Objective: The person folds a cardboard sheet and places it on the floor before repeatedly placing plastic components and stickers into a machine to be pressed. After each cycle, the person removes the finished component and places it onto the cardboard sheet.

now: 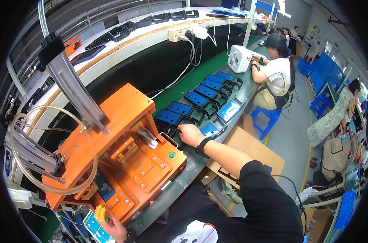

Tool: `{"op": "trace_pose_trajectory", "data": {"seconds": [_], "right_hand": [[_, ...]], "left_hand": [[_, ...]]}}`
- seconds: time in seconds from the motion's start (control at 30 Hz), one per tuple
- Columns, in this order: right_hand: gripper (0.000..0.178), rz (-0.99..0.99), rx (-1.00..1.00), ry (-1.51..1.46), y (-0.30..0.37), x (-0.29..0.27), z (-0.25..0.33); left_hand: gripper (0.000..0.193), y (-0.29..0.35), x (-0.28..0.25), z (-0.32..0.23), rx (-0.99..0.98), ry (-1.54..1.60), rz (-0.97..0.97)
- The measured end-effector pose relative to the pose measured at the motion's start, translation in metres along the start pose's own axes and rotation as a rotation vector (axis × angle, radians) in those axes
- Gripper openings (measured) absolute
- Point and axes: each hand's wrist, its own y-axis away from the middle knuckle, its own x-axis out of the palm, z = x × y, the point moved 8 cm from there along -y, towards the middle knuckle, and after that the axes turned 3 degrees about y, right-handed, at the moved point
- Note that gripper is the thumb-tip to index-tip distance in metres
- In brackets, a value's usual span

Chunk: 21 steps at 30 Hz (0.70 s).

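Observation:
My left hand (116,230), with yellow finger covers, is at the near left corner of an orange press fixture (125,94). Its fingers are stretched out beside a green button (107,219), and nothing shows in its grasp; whether it touches the button I cannot tell. A dark blue panel (105,189) lies in the fixture's left bay. Reaching past the fixture's right side, my right hand (189,134) has its fingers curled at the edge of the nearest black plastic frame with a blue panel (169,117). The fingertips are partly hidden.
Several similar frames (208,91) line the green bench (156,204). Clear tubes (42,189) loop beside the press cylinder (72,81). A white fan (239,59) stands near a seated co-worker (278,67). A cardboard box (253,150) is below the bench's right edge.

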Motion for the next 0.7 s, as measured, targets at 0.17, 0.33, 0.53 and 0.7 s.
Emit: {"op": "trace_pose_trajectory", "data": {"seconds": [0.17,0.33,0.53,0.7], "right_hand": [[0.012,-0.137,-0.143,0.106,-0.024,-0.015,0.020],[0.013,-0.291,-0.250,0.216,-0.058,-0.054,0.025],[0.013,-0.354,-0.114,0.220,-0.050,-0.109,-0.007],[0.017,-0.410,0.421,-0.595,0.061,-0.129,-0.122]], "left_hand": [[0.044,0.001,-0.001,0.001,0.016,0.006,-0.015],[0.044,-0.001,0.000,0.000,0.027,-0.015,-0.017],[0.052,0.011,-0.015,0.016,-0.013,0.020,-0.089],[0.039,-0.020,-0.005,-0.051,0.224,-0.067,-0.076]]}}
